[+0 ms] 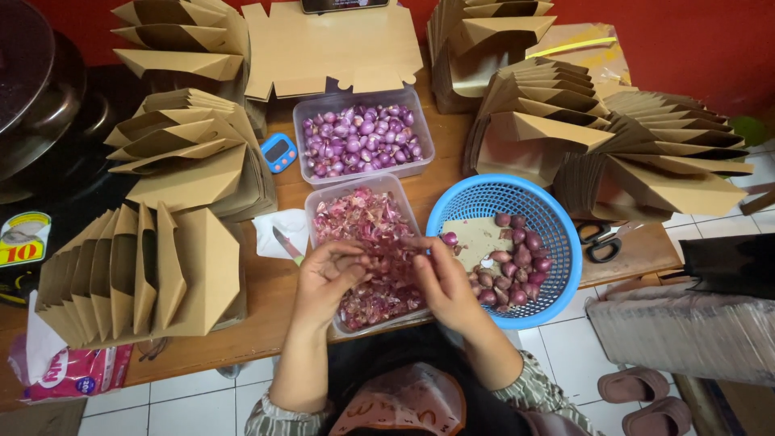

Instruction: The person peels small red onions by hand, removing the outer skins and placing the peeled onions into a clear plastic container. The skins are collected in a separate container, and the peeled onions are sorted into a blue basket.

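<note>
Shallot (401, 245) was pinched between the fingers of the left hand (327, 274) and right hand (440, 278), right over the tub of peels (367, 250) so skins dropped in.

Red wall (694, 40), white tiled floor (581, 347)

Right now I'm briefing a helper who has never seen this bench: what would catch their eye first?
First, the clear tub of peeled purple shallots at the table's middle, with a tub of pink skins just in front of it. The left hand and right hand meet over the skins, the fingers pinching something small. To the right sits a blue basket of unpeeled shallots, and fanned stacks of folded brown cardboard ring the table.
</note>
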